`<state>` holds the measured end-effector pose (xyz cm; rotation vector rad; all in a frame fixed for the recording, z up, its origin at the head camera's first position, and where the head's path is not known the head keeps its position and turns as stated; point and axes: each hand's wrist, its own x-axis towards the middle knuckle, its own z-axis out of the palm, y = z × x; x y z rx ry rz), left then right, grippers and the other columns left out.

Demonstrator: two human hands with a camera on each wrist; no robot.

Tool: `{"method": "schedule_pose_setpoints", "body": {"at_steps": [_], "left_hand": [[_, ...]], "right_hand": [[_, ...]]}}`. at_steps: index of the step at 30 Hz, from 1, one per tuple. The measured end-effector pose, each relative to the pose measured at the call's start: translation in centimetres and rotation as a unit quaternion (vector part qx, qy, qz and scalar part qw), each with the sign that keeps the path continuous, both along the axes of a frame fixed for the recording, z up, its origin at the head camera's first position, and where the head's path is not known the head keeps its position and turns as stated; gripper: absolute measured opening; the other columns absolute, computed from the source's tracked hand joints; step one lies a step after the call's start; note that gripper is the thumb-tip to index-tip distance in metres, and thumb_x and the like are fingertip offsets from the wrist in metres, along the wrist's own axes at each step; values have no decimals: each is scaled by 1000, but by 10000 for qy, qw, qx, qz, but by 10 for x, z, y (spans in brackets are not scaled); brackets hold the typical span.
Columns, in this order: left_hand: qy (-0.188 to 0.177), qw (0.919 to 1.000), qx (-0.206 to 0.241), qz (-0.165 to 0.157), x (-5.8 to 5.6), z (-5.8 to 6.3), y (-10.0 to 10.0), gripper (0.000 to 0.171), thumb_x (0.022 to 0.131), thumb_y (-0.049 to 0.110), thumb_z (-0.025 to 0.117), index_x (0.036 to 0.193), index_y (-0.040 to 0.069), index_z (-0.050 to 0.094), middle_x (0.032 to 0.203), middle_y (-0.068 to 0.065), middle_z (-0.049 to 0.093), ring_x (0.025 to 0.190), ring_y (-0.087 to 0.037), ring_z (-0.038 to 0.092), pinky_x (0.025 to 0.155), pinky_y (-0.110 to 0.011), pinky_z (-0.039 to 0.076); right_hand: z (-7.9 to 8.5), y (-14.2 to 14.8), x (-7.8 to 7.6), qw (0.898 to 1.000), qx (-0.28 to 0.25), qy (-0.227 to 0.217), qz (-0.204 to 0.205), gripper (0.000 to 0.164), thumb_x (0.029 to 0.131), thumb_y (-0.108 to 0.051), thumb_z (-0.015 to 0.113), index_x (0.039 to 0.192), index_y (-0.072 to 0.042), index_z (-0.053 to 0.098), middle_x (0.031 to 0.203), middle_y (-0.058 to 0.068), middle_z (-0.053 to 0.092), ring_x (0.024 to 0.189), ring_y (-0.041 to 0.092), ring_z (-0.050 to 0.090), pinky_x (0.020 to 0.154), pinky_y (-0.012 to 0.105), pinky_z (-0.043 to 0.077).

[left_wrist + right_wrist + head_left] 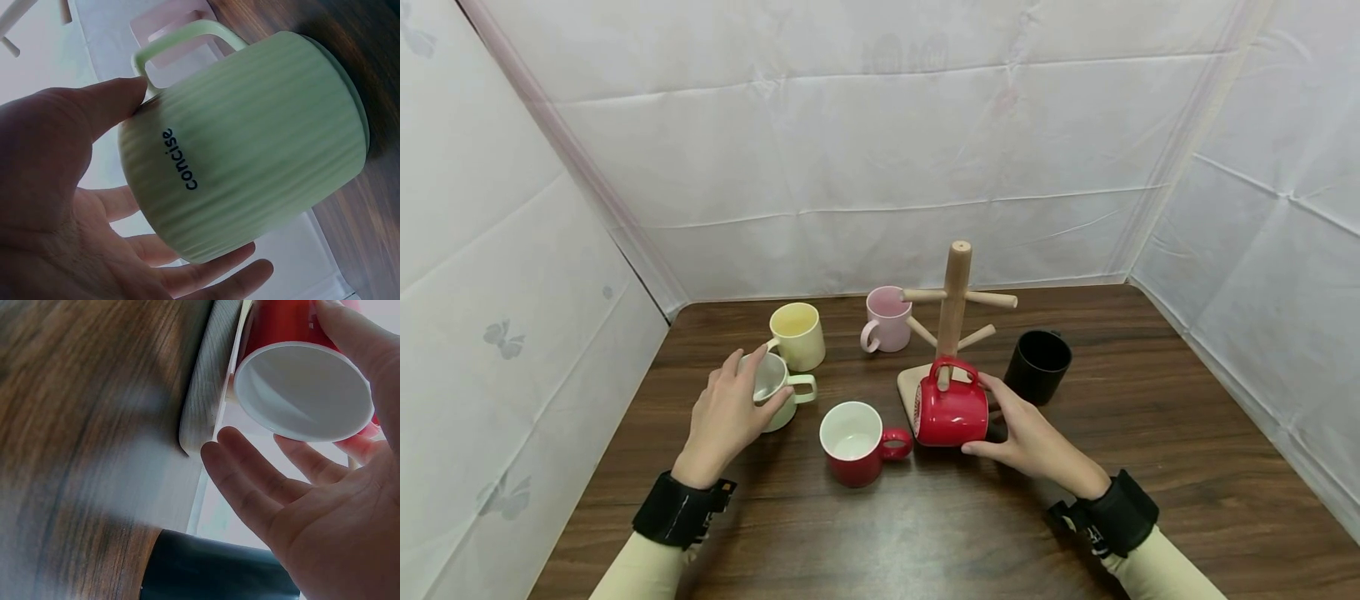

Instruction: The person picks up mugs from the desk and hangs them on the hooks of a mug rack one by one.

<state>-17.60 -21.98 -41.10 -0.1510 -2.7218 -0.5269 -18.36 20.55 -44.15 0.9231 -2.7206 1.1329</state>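
Observation:
A light green ribbed mug (782, 417) stands upright on the table at the left. My left hand (724, 417) holds it near the rim, the thumb beside the handle and the fingers across the far side; "concise" reads on the mug's side (250, 137). At the wooden mug tree (953, 312), a bright red mug (953, 417) lies sideways with its handle up around a front peg. My right hand (1030, 433) holds this mug near its rim, thumb on the near side. Its white inside (303, 394) faces the right palm in the right wrist view.
A red mug with a white inside (854, 467) stands between the hands, handle towards the tree. Behind are a yellow mug (805, 346) and a pink mug (891, 329). A black mug (1033, 375) stands right of the tree. White sheeting (880, 167) encloses the table.

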Motion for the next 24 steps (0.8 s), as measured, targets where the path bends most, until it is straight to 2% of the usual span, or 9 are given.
{"method": "schedule_pose_setpoints", "body": {"at_steps": [6, 14, 24], "left_hand": [[9, 10000, 55, 6, -1, 1, 0, 72, 89, 39, 80, 147, 6, 53, 140, -31, 51, 108, -56, 58, 66, -67, 53], [-82, 9999, 120, 49, -2, 1, -1, 72, 89, 40, 80, 146, 5, 53, 139, -29, 51, 108, -55, 58, 66, -68, 52], [228, 9997, 70, 99, -4, -1, -2, 69, 85, 37, 81, 142, 6, 57, 130, -29, 57, 94, -51, 63, 53, -60, 51]], "right_hand": [[1, 0, 0, 10000, -1, 39, 6, 94, 83, -31, 88, 153, 0, 34, 140, 18, 56, 110, 26, 66, 89, 46, 59], [2, 1, 1, 10000, -9, 17, 18, 95, 83, -31, 88, 153, 0, 33, 140, 18, 55, 111, 27, 66, 90, 46, 58], [1, 2, 0, 10000, 29, 15, 36, 94, 84, -30, 88, 153, 2, 33, 142, 21, 54, 113, 29, 65, 91, 49, 57]]}}
